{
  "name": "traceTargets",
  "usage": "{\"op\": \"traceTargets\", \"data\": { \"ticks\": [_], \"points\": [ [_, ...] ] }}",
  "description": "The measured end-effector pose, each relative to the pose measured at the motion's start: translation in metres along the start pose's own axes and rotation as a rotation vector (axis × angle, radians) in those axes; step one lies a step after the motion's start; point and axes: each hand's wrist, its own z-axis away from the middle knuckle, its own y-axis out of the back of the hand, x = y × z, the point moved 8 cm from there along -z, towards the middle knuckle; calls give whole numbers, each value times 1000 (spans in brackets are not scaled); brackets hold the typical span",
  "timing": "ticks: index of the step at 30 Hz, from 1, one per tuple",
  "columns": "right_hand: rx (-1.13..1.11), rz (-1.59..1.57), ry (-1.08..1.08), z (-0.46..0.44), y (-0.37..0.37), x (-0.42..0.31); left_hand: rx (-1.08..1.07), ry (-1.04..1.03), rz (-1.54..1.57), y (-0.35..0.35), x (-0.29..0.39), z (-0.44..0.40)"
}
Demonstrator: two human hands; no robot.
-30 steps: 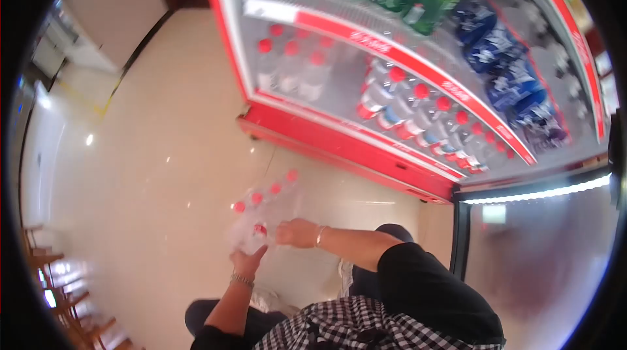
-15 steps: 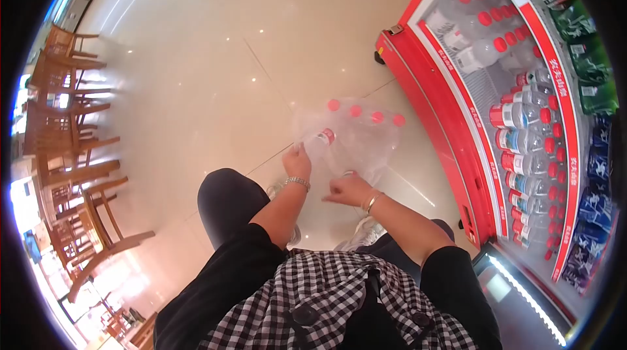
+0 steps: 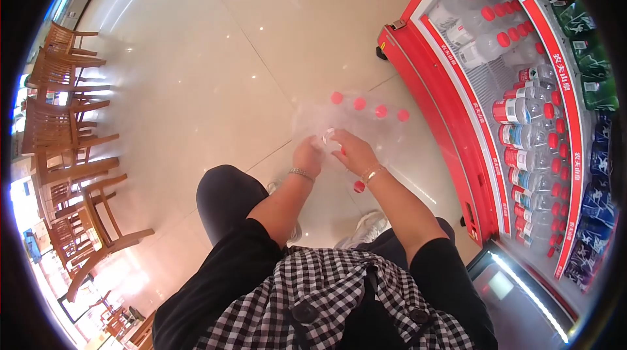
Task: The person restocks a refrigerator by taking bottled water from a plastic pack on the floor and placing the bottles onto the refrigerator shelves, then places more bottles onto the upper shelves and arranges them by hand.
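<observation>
Between my hands, low above the floor, is a clear plastic water bottle point(image 3: 328, 135), mostly hidden by my fingers. My left hand point(image 3: 308, 155) is closed around one side of it, slightly blurred. From the other side my right hand point(image 3: 353, 152) grips the bottle with thumb and fingers. Just beyond stand several clear bottles with red caps point(image 3: 359, 104) in a see-through plastic wrap point(image 3: 392, 134). Below my right wrist another red cap point(image 3: 359, 186) shows.
On the right stands a red open-front cooler point(image 3: 431, 115) holding rows of bottled water point(image 3: 519, 138), with green packs point(image 3: 591, 56) and blue packs point(image 3: 594, 187) beyond it. Wooden chairs point(image 3: 65, 121) line the left side. Shiny tiles point(image 3: 196, 76) cover the floor.
My right hand has moved up and left onto the bottle that my left hand holds. The red cap below my right wrist has come into view.
</observation>
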Motion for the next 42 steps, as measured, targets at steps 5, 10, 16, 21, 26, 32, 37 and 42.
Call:
{"op": "traceTargets", "data": {
  "ticks": [5, 10, 16, 21, 26, 32, 37, 42],
  "points": [
    [106, -106, -357, 22, 66, 12, 32, 369, 307, -67, 66, 90],
    [175, -34, -399, 41, 133, -12, -107, 447, 49, -74, 130, 112],
    [393, -44, -417, 56, 190, -26, -270, 466, -40, -108, 204, 145],
    [664, -164, -356, 68, 213, -31, -409, 499, 43, -122, 208, 152],
    [732, -119, -400, 82, 211, -40, -353, 486, -32, -129, 213, 168],
    [595, 24, -500, 96, 190, -33, -279, 458, -9, -117, 207, 185],
    [338, -13, -696, 113, 144, -17, -251, 390, 65, -107, 218, 211],
    [110, -108, -769, 147, 75, -14, -148, 349, 53, -102, 260, 255]
  ]
}}
